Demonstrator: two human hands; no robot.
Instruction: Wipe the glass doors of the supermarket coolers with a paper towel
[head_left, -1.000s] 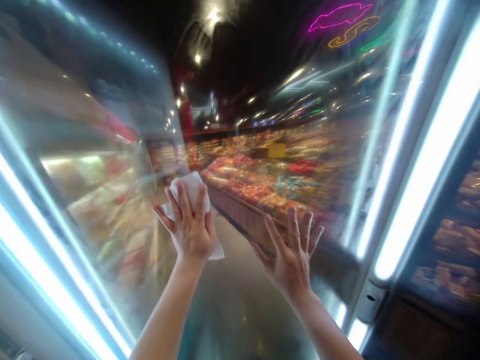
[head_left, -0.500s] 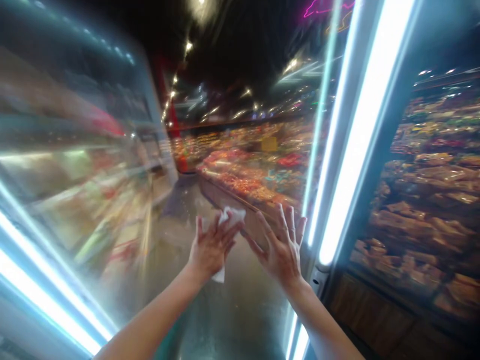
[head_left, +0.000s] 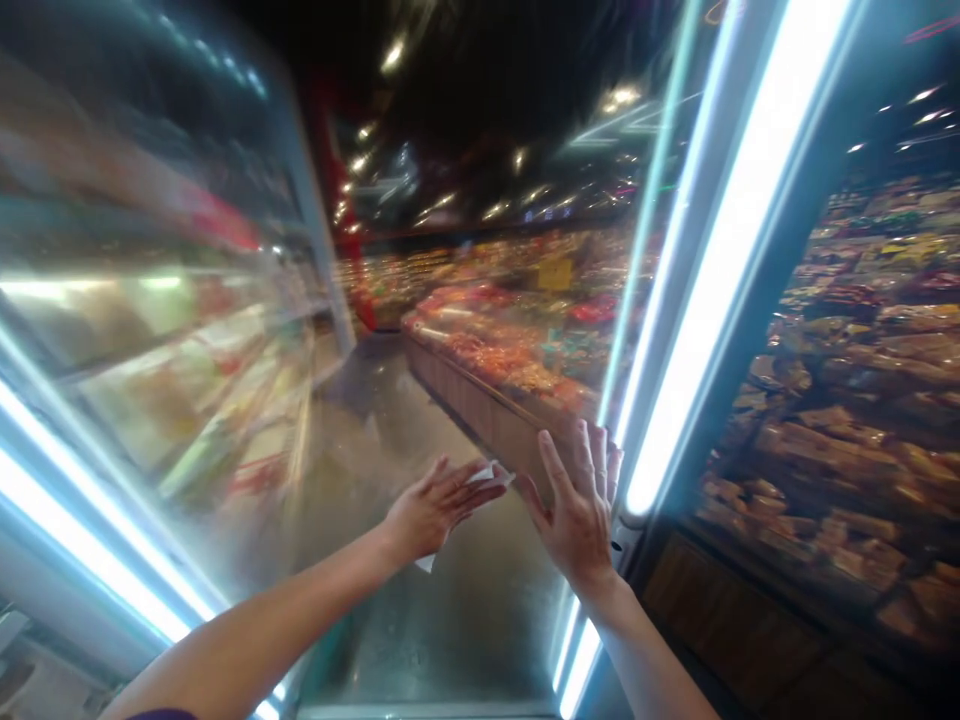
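Note:
My left hand is in the middle of the view, its fingers pointing right around a thin white wipe. A corner of the wipe hangs out below the palm; whether it is paper or cloth I cannot tell. In front of both hands stands a transparent pane, with hazy marks and reflections on it. My right hand lies flat against the pane near its right side, fingers spread and holding nothing.
Bright light tubes run along a frame at the right and slant at the lower left. Beyond the pane a long display of packaged goods lines an aisle floor. More packages lie at the far right.
My left hand has turned from fingers upward to fingers pointing right, and the wipe has shifted slightly down and right. My right hand stays spread, appearing slightly lower. The view has shifted a little.

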